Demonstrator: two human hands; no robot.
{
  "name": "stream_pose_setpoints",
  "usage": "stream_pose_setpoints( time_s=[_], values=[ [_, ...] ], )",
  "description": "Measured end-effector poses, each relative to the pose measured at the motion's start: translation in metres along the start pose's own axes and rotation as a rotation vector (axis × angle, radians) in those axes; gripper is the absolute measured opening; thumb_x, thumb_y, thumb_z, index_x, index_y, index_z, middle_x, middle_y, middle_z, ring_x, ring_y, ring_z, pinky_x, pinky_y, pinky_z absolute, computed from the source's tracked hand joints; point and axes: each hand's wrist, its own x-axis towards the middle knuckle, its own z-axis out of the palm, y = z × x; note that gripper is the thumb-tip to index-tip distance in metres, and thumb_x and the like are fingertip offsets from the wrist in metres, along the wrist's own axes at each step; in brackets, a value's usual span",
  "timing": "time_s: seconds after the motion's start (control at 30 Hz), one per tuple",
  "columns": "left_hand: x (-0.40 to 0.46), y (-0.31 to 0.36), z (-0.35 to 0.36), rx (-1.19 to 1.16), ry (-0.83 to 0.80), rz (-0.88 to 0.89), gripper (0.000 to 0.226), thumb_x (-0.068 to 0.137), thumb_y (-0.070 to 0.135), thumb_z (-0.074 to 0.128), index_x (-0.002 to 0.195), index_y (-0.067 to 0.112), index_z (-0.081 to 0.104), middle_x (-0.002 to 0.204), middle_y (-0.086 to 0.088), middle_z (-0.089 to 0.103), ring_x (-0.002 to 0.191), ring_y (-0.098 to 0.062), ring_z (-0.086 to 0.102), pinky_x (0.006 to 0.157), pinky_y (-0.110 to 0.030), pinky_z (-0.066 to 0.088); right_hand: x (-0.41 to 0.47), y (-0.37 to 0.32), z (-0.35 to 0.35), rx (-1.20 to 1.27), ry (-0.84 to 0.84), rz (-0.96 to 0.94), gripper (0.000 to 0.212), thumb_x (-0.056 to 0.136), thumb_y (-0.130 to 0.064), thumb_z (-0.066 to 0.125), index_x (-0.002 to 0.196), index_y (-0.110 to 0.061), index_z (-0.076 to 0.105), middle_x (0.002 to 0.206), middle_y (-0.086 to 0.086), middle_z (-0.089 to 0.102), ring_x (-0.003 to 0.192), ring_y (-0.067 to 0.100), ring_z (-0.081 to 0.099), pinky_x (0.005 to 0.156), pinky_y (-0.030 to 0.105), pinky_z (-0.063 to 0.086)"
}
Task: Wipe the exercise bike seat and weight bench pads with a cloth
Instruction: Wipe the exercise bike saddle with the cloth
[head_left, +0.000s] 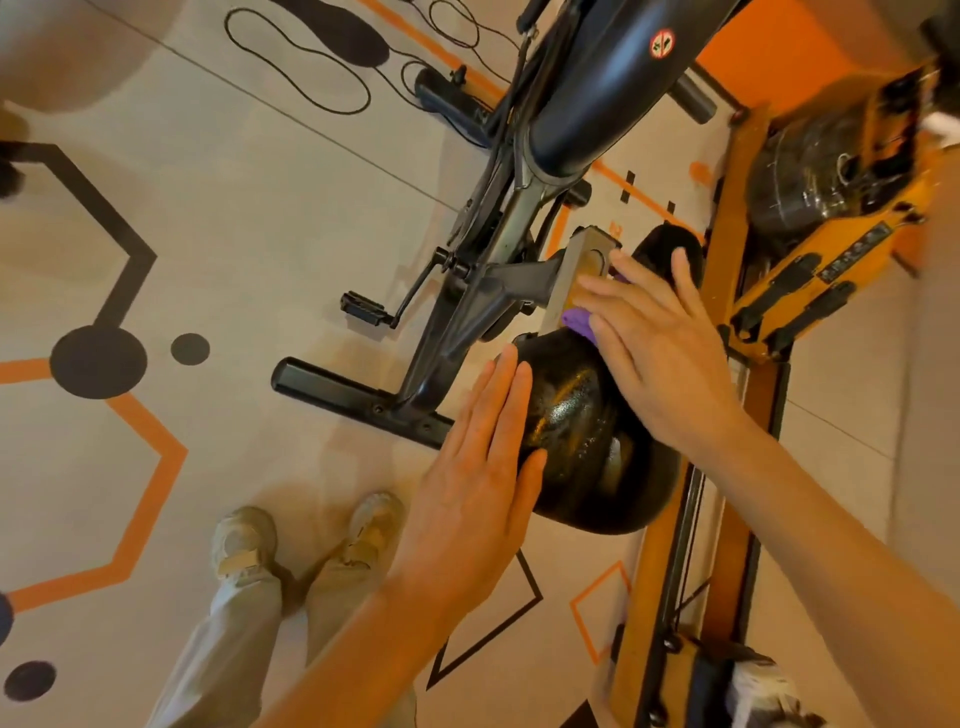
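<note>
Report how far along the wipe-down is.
Done: nothing can be confirmed; the bike seat is shiny, but whether from wiping is unclear. In hand: right hand presses the purple cloth at the seat's front end, left hand flat against its side. Left: weight bench pads, none in view.

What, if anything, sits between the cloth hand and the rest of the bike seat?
Nothing visible does. The right hand presses the purple cloth at the seat's narrow front end, and the glossy black top lies bare behind it. The left hand lies flat along the seat's left edge, beside the wiping path rather than across it.
</note>
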Motion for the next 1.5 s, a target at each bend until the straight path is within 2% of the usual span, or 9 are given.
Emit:
stream_pose_setpoints(
  time_s=[0.17, 0.37, 0.5, 0.67, 0.93, 1.07, 1.2, 1.33, 1.5],
  values=[
    [0.0, 0.001, 0.002, -0.023, 0.025, 0.02, 0.063, 0.101, 0.045, 0.021, 0.155, 0.029, -0.008, 0.159, 0.02, -0.022, 0.149, -0.001, -0.004, 0.107, -0.006, 0.013, 0.043, 0.003, -0.004, -0.127, 0.054, 0.225, 0.042, 0.1, -0.032, 0.031, 0.109, -0.017, 0.07, 0.123, 0.001, 0.066, 0.136, 0.018, 0.042, 0.123, 0.041, 0.0],
    [0.001, 0.001, 0.001, -0.033, 0.021, 0.02, 0.064, 0.101, 0.044, 0.021, 0.155, 0.028, -0.008, 0.16, 0.018, -0.019, 0.148, 0.0, -0.007, 0.104, -0.004, 0.01, 0.01, -0.016, -0.004, 0.028, -0.132, 0.0, 0.052, 0.101, -0.039, 0.019, 0.117, -0.023, 0.066, 0.123, -0.004, 0.066, 0.13, 0.012, 0.048, 0.122, 0.036, 0.012],
    [0.002, -0.003, 0.0, -0.039, 0.007, 0.047, 0.063, 0.101, 0.044, 0.021, 0.156, 0.026, -0.004, 0.161, 0.017, -0.017, 0.15, -0.002, -0.003, 0.109, -0.013, 0.02, 0.043, 0.005, 0.0, -0.157, 0.013, 0.186, 0.045, 0.101, -0.035, 0.028, 0.113, -0.019, 0.069, 0.125, -0.002, 0.066, 0.139, 0.014, 0.039, 0.123, 0.046, 0.002],
    [0.0, -0.009, -0.003, -0.1, -0.01, 0.089, 0.06, 0.1, 0.041, 0.017, 0.154, 0.031, -0.005, 0.158, 0.023, -0.018, 0.147, 0.008, -0.012, 0.109, -0.014, 0.022, -0.046, -0.065, 0.021, 0.382, 0.115, 0.187, 0.041, 0.104, -0.027, 0.031, 0.137, -0.017, 0.053, 0.148, -0.002, 0.047, 0.149, 0.012, 0.021, 0.124, 0.036, -0.003],
    [0.002, -0.011, -0.002, -0.029, 0.029, 0.087, 0.059, 0.102, 0.036, 0.022, 0.156, 0.022, 0.003, 0.162, 0.01, -0.004, 0.148, -0.01, 0.012, 0.107, -0.024, 0.035, -0.016, -0.061, 0.035, 0.325, 0.313, 0.429, 0.043, 0.105, -0.028, 0.027, 0.143, -0.017, 0.045, 0.159, 0.0, 0.029, 0.152, 0.019, 0.006, 0.123, 0.043, -0.005],
    [0.003, -0.012, -0.001, 0.013, 0.028, 0.125, 0.061, 0.1, 0.031, 0.03, 0.154, 0.014, 0.005, 0.163, -0.006, 0.007, 0.148, -0.022, 0.021, 0.111, -0.019, 0.025, -0.098, -0.126, 0.062, 0.415, 0.333, 0.388, 0.047, 0.106, -0.027, 0.025, 0.151, -0.018, 0.017, 0.161, 0.003, 0.016, 0.152, 0.021, 0.006, 0.124, 0.049, 0.007],
    [0.004, -0.011, -0.006, -0.05, -0.014, 0.103, 0.059, 0.103, 0.032, 0.028, 0.156, 0.015, 0.007, 0.164, -0.003, 0.005, 0.148, -0.025, 0.026, 0.102, -0.025, 0.042, -0.057, -0.08, 0.052, 0.369, 0.37, 0.453, 0.049, 0.103, -0.025, 0.024, 0.149, -0.011, 0.029, 0.16, 0.011, 0.024, 0.151, 0.026, 0.014, 0.123, 0.051, 0.01],
    [0.004, -0.011, -0.005, -0.056, 0.007, 0.107, 0.059, 0.104, 0.029, 0.028, 0.156, 0.016, 0.005, 0.165, -0.002, 0.003, 0.152, -0.021, 0.015, 0.106, -0.02, 0.034, -0.045, -0.086, 0.055, 0.416, 0.491, 0.588, 0.048, 0.105, -0.022, 0.028, 0.151, -0.011, 0.025, 0.16, 0.011, 0.023, 0.151, 0.026, 0.013, 0.124, 0.045, 0.006],
    [0.005, -0.01, -0.006, -0.074, -0.009, 0.104, 0.059, 0.103, 0.028, 0.027, 0.156, 0.016, 0.003, 0.165, -0.003, 0.004, 0.152, -0.019, 0.014, 0.11, -0.024, 0.035, -0.118, -0.127, 0.075, 0.465, 0.396, 0.462, 0.049, 0.106, -0.032, 0.022, 0.152, -0.017, 0.015, 0.159, 0.008, 0.022, 0.15, 0.024, 0.016, 0.124, 0.041, 0.005]
  ],
)
